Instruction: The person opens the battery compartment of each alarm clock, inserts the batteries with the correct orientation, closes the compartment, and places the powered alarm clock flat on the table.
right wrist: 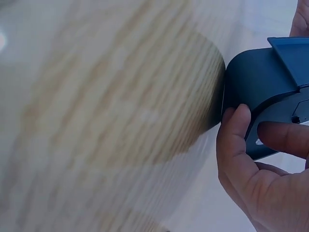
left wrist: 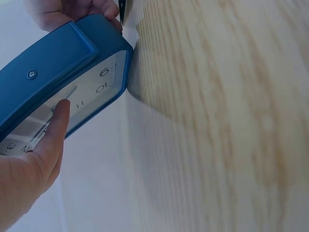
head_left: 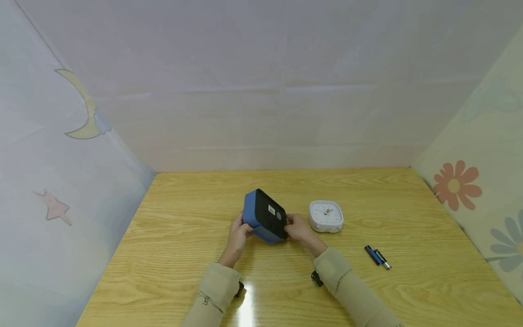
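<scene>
Tilted above the wooden table (head_left: 184, 254) is a blue alarm clock (head_left: 250, 210), its black back turned up toward the head camera. A left hand (head_left: 238, 236) grips its left end; in the left wrist view the fingers lie across the white numbered dial (left wrist: 89, 94). On the other end a right hand (head_left: 300, 228) holds the corner, its thumb and fingers at the back edge in the right wrist view. One corner of the clock is close to or touching the tabletop.
A white alarm clock (head_left: 326, 215) lies face up just right of the right hand. Farther right, two batteries (head_left: 377, 257) lie side by side. Printed cloth walls (head_left: 261, 113) enclose the table at the back and sides.
</scene>
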Motion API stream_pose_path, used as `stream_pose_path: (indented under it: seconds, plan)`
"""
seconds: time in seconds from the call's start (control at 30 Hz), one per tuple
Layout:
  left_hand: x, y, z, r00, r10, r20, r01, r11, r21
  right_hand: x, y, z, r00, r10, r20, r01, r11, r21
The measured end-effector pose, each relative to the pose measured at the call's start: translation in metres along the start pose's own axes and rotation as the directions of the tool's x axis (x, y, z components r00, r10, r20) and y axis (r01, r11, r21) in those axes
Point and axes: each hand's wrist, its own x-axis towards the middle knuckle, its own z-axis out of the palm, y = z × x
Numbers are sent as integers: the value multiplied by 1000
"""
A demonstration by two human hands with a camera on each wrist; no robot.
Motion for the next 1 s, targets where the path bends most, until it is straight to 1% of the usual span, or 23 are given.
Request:
stream_pose_path:
  seconds: [0.03, 0.07, 0.2, 0.37, 0.5, 0.67, 0.77, 0.87, 1.0]
  plan:
    - [0, 0, 0, 1000, 1, -2, -1, 1000, 4, 1, 1, 0, 1000, -1, -6, 1, 1000, -14]
    - [0, 0, -1, 1000, 4, -3, -4, 1000, 8, 0, 0, 0, 1000, 13, -11, -13, 1000, -7]
    - [0, 0, -2, 1000, -5, -13, 5, 1000, 1, 2, 3, 1, 1000, 12, -20, -12, 1000, 0]
    - [-1, 2, -4, 999, -21, -33, 21, 1000, -7, 1, 3, 1, 1000, 14, -19, -14, 1000, 2]
    - [-2, 4, -4, 999, -25, -47, 25, 1000, 9, 1, 2, 0, 1000, 24, -18, -24, 1000, -1]
    - [-2, 5, -5, 993, -40, -108, 44, 998, 39, 1, 2, -1, 999, 24, -27, -24, 1000, 9]
    - [-2, 4, -6, 990, -54, -132, 61, 997, 49, 1, 3, -2, 999, 20, -34, -20, 1000, 5]
    - [-1, 4, -7, 989, -64, -131, 73, 995, 61, 0, 3, -3, 999, 18, -40, -19, 1000, -13]
    - [-1, 4, -8, 989, -89, -119, 95, 994, 48, -1, 2, -5, 999, 10, -43, -12, 998, -57]
